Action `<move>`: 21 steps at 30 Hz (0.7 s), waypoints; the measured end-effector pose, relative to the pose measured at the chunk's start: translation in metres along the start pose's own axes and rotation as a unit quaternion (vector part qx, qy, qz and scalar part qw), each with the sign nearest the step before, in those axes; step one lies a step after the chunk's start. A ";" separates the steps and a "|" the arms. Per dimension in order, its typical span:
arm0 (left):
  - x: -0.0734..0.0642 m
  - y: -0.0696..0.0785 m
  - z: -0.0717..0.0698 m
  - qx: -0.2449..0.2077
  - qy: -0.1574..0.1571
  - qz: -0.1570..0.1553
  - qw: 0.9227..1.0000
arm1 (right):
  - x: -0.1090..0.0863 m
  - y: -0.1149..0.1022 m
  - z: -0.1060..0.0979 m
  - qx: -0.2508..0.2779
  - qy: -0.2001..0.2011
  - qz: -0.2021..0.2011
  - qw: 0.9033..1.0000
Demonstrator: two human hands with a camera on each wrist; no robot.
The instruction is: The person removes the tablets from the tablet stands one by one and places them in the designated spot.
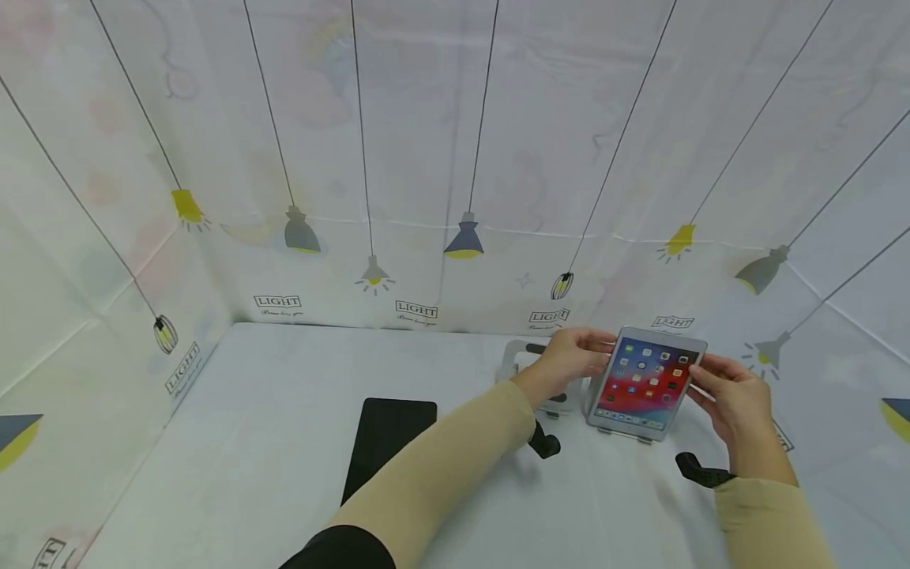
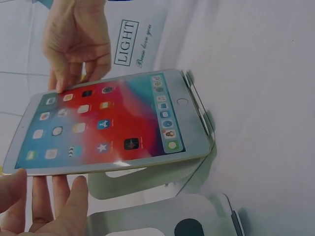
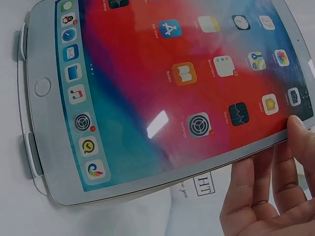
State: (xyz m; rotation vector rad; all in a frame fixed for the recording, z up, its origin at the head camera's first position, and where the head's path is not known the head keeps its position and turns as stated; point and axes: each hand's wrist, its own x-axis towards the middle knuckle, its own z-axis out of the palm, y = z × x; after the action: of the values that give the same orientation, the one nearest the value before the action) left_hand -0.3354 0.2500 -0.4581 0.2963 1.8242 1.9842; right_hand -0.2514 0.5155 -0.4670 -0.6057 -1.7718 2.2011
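A white tablet (image 1: 643,383) with a lit home screen leans tilted back on a stand (image 2: 147,179), its bottom edge at the stand's front lip. My left hand (image 1: 569,356) holds the tablet's upper left edge, thumb at the rim and fingers behind. On the opposite side my right hand (image 1: 735,395) pinches the right edge, its thumb (image 3: 298,125) on the front border and the other fingers behind. Most of the stand is hidden by the tablet. Left of it is a second grey stand (image 2: 209,211) with a dark round pad, partly covered by my left hand in the head view.
A flat black tablet-shaped slab (image 1: 387,427) lies on the white table (image 1: 284,395), partly behind my left sleeve (image 1: 455,458). A cloth printed with hanging lamps (image 1: 462,237) rises behind the table's back edge.
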 end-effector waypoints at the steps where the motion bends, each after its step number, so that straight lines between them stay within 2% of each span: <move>1: 0.000 0.000 0.000 -0.002 0.002 -0.003 1.000 | 0.000 0.000 0.000 0.003 0.001 -0.003 1.000; 9: -0.001 -0.003 0.000 -0.013 -0.003 -0.003 1.000 | 0.000 0.002 0.000 -0.024 0.024 -0.042 0.999; 16: -0.006 -0.002 0.002 -0.025 0.019 0.021 0.999 | -0.001 0.000 0.008 -0.035 0.058 -0.055 0.996; 21: -0.006 -0.003 0.005 -0.028 0.038 0.032 0.998 | -0.002 -0.002 0.010 -0.044 0.065 -0.053 0.996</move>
State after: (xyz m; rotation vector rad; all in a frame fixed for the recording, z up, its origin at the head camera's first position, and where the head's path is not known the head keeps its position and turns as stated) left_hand -0.3278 0.2521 -0.4598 0.2680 1.8237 2.1134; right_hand -0.2548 0.5065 -0.4634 -0.6440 -1.7970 1.9771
